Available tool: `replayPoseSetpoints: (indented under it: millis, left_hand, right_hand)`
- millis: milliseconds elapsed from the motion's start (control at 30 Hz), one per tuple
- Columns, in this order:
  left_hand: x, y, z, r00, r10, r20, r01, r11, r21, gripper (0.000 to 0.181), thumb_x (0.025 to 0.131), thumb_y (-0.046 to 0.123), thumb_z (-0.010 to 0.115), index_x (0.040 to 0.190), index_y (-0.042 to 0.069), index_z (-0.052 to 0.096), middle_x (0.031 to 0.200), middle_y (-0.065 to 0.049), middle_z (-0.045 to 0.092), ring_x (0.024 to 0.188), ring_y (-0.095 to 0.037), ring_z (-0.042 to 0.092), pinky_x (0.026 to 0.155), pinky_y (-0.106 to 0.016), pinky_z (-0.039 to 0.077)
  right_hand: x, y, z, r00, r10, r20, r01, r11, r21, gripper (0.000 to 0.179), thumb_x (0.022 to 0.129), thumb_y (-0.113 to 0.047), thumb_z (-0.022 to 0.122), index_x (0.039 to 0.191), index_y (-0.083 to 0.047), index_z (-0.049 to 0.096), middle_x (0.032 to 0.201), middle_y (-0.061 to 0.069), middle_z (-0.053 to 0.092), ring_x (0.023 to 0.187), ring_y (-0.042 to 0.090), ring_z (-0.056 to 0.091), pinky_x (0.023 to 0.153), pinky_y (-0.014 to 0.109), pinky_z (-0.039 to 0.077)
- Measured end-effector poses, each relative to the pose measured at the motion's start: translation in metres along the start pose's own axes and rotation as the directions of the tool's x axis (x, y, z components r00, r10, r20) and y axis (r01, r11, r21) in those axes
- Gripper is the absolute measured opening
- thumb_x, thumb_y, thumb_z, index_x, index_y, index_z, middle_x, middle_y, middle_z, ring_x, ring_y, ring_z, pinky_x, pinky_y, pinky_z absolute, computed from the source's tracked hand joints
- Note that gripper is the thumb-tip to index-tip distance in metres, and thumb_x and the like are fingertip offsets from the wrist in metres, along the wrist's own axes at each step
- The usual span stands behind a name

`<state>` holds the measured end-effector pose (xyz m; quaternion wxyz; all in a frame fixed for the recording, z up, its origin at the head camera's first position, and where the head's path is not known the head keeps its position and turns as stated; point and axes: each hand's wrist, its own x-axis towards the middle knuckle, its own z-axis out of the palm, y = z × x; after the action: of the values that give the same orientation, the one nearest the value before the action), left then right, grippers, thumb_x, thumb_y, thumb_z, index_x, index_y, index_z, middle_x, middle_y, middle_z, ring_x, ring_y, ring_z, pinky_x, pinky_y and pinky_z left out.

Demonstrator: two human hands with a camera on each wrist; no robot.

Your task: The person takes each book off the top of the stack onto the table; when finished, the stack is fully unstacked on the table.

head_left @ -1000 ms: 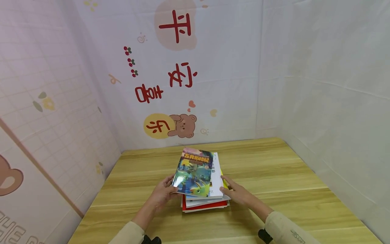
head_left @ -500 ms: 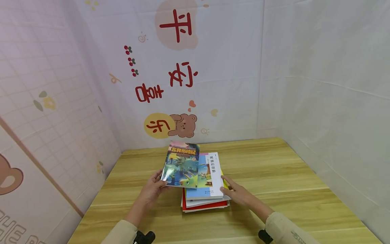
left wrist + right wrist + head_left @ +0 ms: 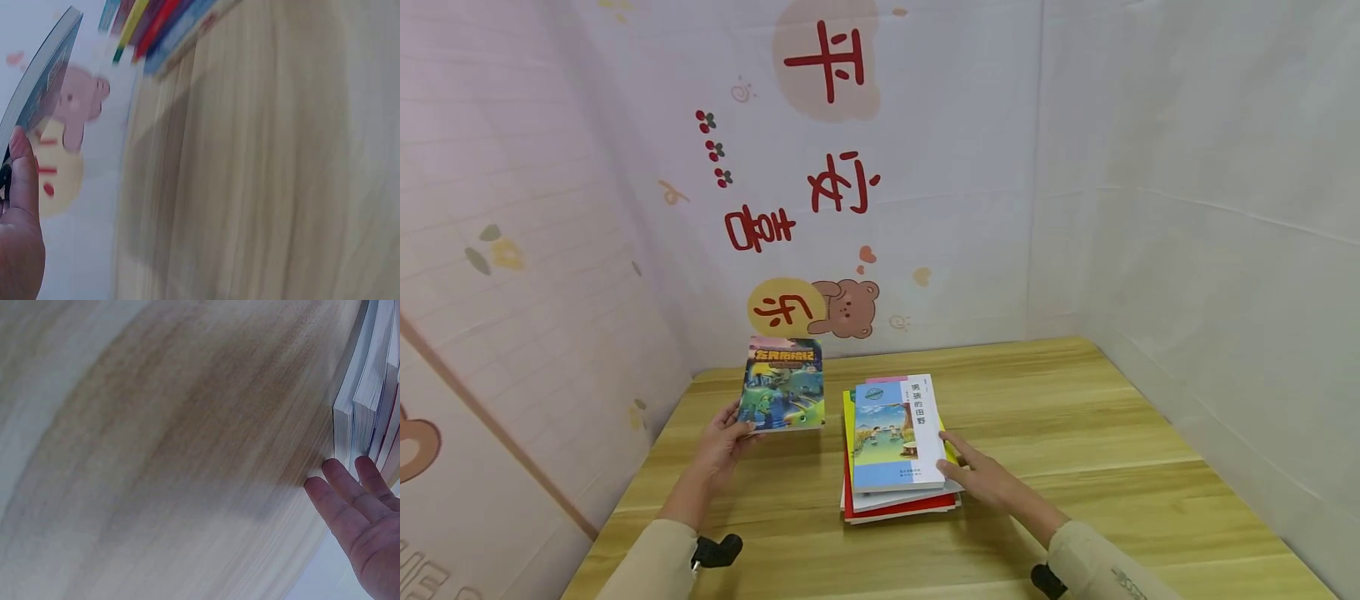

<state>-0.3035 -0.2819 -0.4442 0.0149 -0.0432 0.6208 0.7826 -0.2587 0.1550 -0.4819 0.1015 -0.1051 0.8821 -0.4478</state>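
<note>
My left hand (image 3: 717,444) pinches the lower left corner of a colourful paperback book (image 3: 782,387), raised over the left part of the table. In the left wrist view, the thumb (image 3: 24,181) presses on this book near its page edges (image 3: 37,59). A stack of several books (image 3: 917,507) lies mid-table, its edges uneven. On top is a blue and white book (image 3: 886,446) with a picture of children outdoors. Beside the stack's right edge is my right hand (image 3: 988,479), fingers extended against it. The right wrist view shows these fingertips (image 3: 334,467) at the page edges (image 3: 369,394).
The wood-grain table (image 3: 1075,450) has white cloth walls behind and at both sides. The back wall cloth (image 3: 962,208) carries red characters and a bear print. Dark wrist-worn pieces (image 3: 718,550) stick out at both sleeves.
My left hand has lifted the colourful paperback off the stack and carried it left, uncovering the blue and white book. My right hand has stayed at the stack's right edge.
</note>
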Motion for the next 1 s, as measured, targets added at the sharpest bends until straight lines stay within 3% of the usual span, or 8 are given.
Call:
replayPoseSetpoints:
  millis: [133,300,500,600,733,833,900,1000]
  left_hand:
    - [0.012,0.004,-0.022,0.999,-0.027,-0.024,0.027,1.0,0.0,0.068,0.101,-0.005,0.047,0.159,0.008,0.014,0.114,0.006,0.053,0.088,-0.007,0.067,0.094,-0.032,0.052]
    - [0.026,0.002,-0.046,0.999,-0.038,-0.027,0.039,0.999,0.025,0.072,0.101,-0.004,0.047,0.16,0.006,0.007,0.113,0.006,0.052,0.089,-0.005,0.067,0.089,-0.028,0.054]
    - [0.04,-0.002,-0.067,0.997,-0.063,-0.052,0.067,0.994,0.084,0.074,0.102,-0.003,0.046,0.159,0.008,0.001,0.133,-0.008,0.041,0.087,-0.004,0.066,0.097,-0.034,0.05]
    - [0.046,-0.003,-0.076,0.995,-0.083,-0.05,0.087,0.994,0.071,0.076,0.101,-0.005,0.045,0.159,0.008,-0.002,0.133,-0.011,0.039,0.086,-0.005,0.066,0.097,-0.035,0.05]
    - [0.051,-0.003,-0.088,0.993,-0.11,-0.032,0.112,0.992,0.054,0.076,0.101,-0.006,0.042,0.158,0.008,-0.006,0.114,0.003,0.05,0.084,-0.005,0.065,0.094,-0.033,0.052]
    - [0.053,-0.002,-0.093,0.993,-0.116,-0.023,0.117,0.989,0.093,0.075,0.101,-0.006,0.042,0.158,0.005,-0.006,0.101,0.01,0.053,0.083,-0.007,0.066,0.09,-0.032,0.054]
    - [0.055,-0.002,-0.094,0.993,-0.116,-0.034,0.119,0.984,0.13,0.074,0.1,-0.007,0.042,0.157,0.003,-0.004,0.102,0.006,0.055,0.081,-0.009,0.066,0.086,-0.032,0.056]
    - [0.06,-0.003,-0.093,0.991,-0.117,-0.071,0.128,0.975,0.181,0.073,0.1,-0.005,0.041,0.157,0.002,-0.004,0.119,-0.011,0.052,0.079,-0.009,0.066,0.084,-0.031,0.057]
  right_hand:
    - [0.001,0.0,0.0,1.0,-0.003,0.003,0.003,1.0,-0.002,0.066,0.1,-0.047,0.053,0.156,-0.019,0.033,0.122,0.016,0.06,0.11,0.031,0.057,0.09,0.055,0.046]
    - [0.002,0.0,0.0,1.0,-0.004,0.001,0.004,1.0,-0.011,0.065,0.1,-0.049,0.053,0.156,-0.019,0.034,0.124,0.018,0.059,0.111,0.033,0.056,0.09,0.055,0.046]
    - [0.002,0.0,0.001,1.0,0.016,-0.005,-0.016,1.0,-0.015,0.065,0.1,-0.05,0.053,0.156,-0.021,0.035,0.126,0.019,0.058,0.112,0.034,0.056,0.09,0.056,0.046]
    - [0.002,0.0,0.001,1.0,0.01,-0.003,-0.01,1.0,-0.012,0.065,0.1,-0.05,0.053,0.156,-0.021,0.034,0.128,0.021,0.057,0.115,0.036,0.055,0.091,0.058,0.045]
    - [0.001,-0.001,0.002,1.0,0.005,-0.002,-0.005,1.0,0.0,0.065,0.1,-0.05,0.053,0.156,-0.022,0.034,0.131,0.023,0.056,0.118,0.038,0.054,0.093,0.06,0.044]
    - [0.001,-0.001,0.003,1.0,0.005,-0.003,-0.005,1.0,0.001,0.065,0.1,-0.049,0.053,0.156,-0.022,0.034,0.13,0.022,0.056,0.116,0.037,0.055,0.092,0.06,0.045]
    - [0.001,-0.001,0.003,1.0,0.005,-0.004,-0.005,1.0,-0.001,0.065,0.1,-0.049,0.053,0.156,-0.021,0.034,0.13,0.022,0.056,0.116,0.037,0.055,0.091,0.06,0.045]
    - [0.001,0.001,0.003,1.0,0.007,-0.006,-0.007,1.0,-0.005,0.065,0.1,-0.049,0.052,0.156,-0.022,0.034,0.131,0.023,0.055,0.116,0.038,0.054,0.091,0.06,0.045]
